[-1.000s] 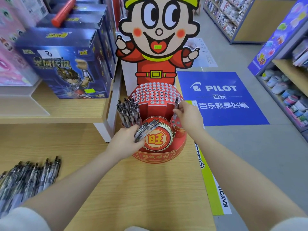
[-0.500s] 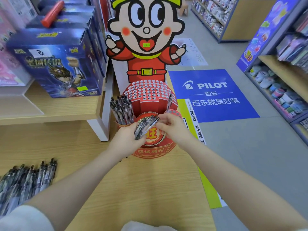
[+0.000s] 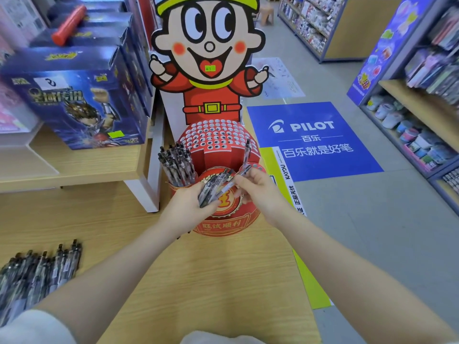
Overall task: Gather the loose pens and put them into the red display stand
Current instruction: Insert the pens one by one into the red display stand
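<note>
The red display stand (image 3: 218,150) stands at the far edge of the wooden table (image 3: 198,281), with a big cartoon figure (image 3: 208,45) rising behind it. Its top is full of small round holes. A group of pens (image 3: 175,166) stands upright in the left part of the stand, and one single pen (image 3: 247,151) stands on the right part.

In front of the stand, the left hand (image 3: 185,209) has its fingers curled around a bundle of pens (image 3: 213,188), which points up and to the right. The right hand (image 3: 258,188) pinches one pen (image 3: 232,183) between thumb and fingers; this pen lies just beside the top of the bundle, and I cannot tell if it touches it.

More loose pens (image 3: 37,271) lie in a pile on the table at the near left, well apart from the stand. Blue boxes (image 3: 74,100) stand on a low shelf at the far left. On the floor to the right lies a blue mat (image 3: 315,140) with the word PILOT.
</note>
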